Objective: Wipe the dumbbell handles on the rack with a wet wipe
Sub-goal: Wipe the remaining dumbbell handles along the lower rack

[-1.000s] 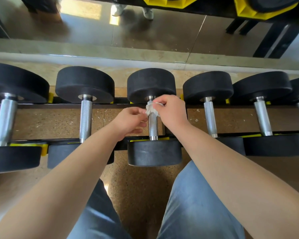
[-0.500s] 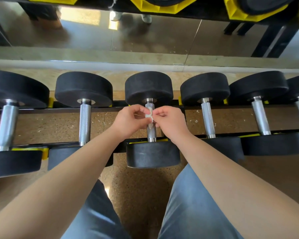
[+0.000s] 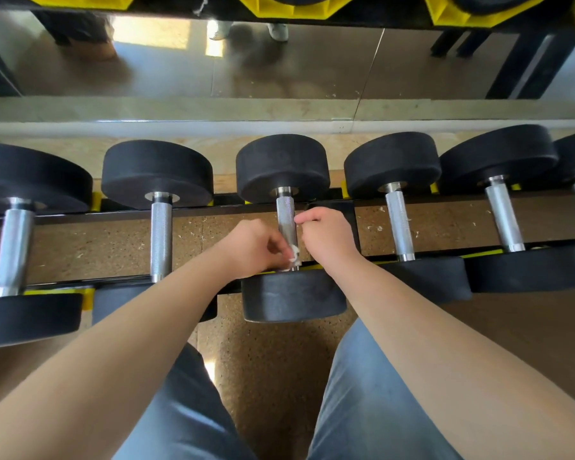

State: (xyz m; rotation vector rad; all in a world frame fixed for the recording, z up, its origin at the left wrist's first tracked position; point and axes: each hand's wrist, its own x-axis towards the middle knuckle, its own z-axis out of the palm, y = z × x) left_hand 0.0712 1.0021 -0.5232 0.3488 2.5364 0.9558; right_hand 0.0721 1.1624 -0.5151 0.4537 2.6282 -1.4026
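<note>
- Grey trouser cloth (image 3: 362,393) lies nearest us, knees either side of a strip of cork floor (image 3: 266,360); neither carries any writing.
- At the near edge of the rack (image 3: 213,210), our left hand (image 3: 253,247) pinches the wet wipe (image 3: 294,251), a small white wad, against the near end of the middle dumbbell's handle (image 3: 285,214), just above its near head (image 3: 292,295).
- Our right hand (image 3: 327,240) sits curled just beside the handle; we cannot tell whether its fingers grasp an end of the wipe or nothing.
- We judge the wad small enough to slip from the pinch and drop between the rails to the floor, or to shred on the knurled steel.
- A sideways shove could rock the dumbbell in its yellow saddles (image 3: 344,190) and nip our fingers against the near head.
- Farther up, the handle's far stretch is bare and could be skipped.
- The far heads (image 3: 283,164), mirror (image 3: 279,68) and upper shelf (image 3: 312,8) show no brand, number or label we can read.
</note>
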